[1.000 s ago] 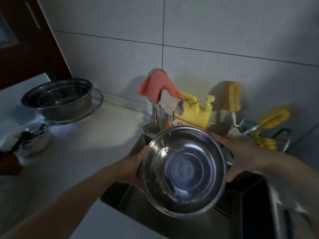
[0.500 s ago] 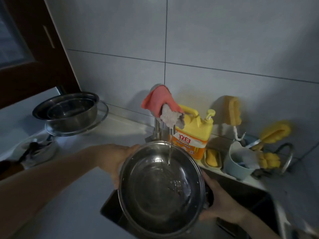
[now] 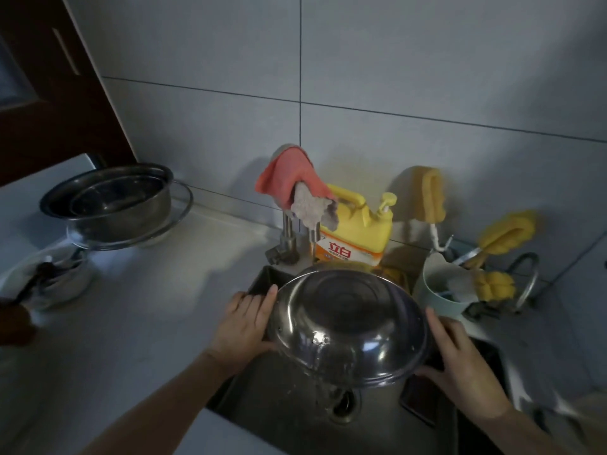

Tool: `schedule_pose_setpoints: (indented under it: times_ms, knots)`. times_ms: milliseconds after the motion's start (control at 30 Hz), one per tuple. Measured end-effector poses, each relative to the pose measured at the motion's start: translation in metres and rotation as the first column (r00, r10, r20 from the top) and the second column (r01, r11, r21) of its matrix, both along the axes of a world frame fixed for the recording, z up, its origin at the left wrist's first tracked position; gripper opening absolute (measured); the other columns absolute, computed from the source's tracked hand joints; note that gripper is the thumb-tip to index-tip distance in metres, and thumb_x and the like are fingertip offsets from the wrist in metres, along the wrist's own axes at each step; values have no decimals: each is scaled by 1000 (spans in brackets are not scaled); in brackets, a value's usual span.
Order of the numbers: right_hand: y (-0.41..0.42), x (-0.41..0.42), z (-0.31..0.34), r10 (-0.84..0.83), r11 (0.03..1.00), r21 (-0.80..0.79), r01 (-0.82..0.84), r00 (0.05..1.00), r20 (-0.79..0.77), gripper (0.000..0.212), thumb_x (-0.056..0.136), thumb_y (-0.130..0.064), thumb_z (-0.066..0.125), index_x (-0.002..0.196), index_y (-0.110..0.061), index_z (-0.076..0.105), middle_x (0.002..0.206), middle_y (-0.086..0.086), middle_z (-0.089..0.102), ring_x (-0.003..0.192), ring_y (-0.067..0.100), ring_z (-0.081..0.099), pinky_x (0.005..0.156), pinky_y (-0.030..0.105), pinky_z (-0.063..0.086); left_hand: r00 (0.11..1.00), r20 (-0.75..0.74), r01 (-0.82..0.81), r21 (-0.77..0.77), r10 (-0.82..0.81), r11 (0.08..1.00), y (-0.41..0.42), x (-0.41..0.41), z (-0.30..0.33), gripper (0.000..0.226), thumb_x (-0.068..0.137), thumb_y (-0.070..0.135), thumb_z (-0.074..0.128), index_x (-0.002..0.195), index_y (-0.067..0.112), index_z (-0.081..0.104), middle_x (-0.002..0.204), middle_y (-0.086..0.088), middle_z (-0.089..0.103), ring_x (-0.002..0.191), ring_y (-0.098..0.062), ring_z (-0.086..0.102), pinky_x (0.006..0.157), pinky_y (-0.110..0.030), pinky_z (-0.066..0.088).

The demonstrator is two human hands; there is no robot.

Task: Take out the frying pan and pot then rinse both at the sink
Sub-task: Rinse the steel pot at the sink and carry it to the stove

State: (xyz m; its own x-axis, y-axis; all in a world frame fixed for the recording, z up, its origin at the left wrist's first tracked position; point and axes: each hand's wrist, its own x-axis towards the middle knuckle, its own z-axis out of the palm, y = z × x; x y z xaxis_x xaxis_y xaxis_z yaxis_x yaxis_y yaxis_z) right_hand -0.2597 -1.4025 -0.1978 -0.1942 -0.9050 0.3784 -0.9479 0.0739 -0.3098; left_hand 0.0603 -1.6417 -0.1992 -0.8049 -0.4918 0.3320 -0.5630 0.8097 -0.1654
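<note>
left hand (image 3: 247, 323) | fingers extended, gripping at left || right hand (image 3: 460, 359) | gripping at right

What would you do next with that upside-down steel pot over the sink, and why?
Probably hold the pot tipped a moment longer, perhaps with a small shake. The left hand and right hand hold its rim with the bottom up, and water is running off its lower edge toward the sink drain.
</note>
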Motion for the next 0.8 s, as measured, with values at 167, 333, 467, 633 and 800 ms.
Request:
schedule_pose_setpoints:
  times_ms: [167,333,467,633,800]
  knots:
    - [18,-16,17,-45,993,-113,30,990,-131,142,44,-14,99,158,-21,14,117,13,46,100,25,52,67,36,57,979,-167,76,-221,-115,972,3,-16,10,93,76,64,49,133,-8,34,91,-19,64,81,-32,62,94,-47,34]
    - [15,-22,26,-27,996,-93,18,994,-104,141,46,-12,98,158,-23,13,120,13,46,104,27,53,74,39,58,976,-181,75,-240,-120,968,-3,-20,20,104,68,64,69,134,-7,31,93,-19,64,80,-32,63,92,-50,42]
    - [7,-22,13,34,999,-2,-34,996,-79,146,42,-16,100,159,-23,12,121,12,47,108,24,52,85,30,51,989,-133,37,-154,-58,987,-2,-11,1,102,74,67,47,143,-4,22,94,-18,65,80,-31,63,92,-45,36]
    - [-23,-8,-2,109,991,81,-102,991,-79,152,34,-22,102,157,-20,14,122,10,49,108,24,60,83,31,55,992,-121,-34,21,36,999,-4,17,-28,100,74,70,41,144,0,23,104,-13,60,92,-25,54,80,-33,45]
    - [-62,8,0,168,984,85,-160,980,-108,140,36,-28,102,151,-13,22,123,9,47,96,27,71,77,27,56,971,-239,13,16,-9,1000,-20,43,-33,92,79,63,48,140,-2,26,114,-15,46,97,-27,49,76,-31,46]
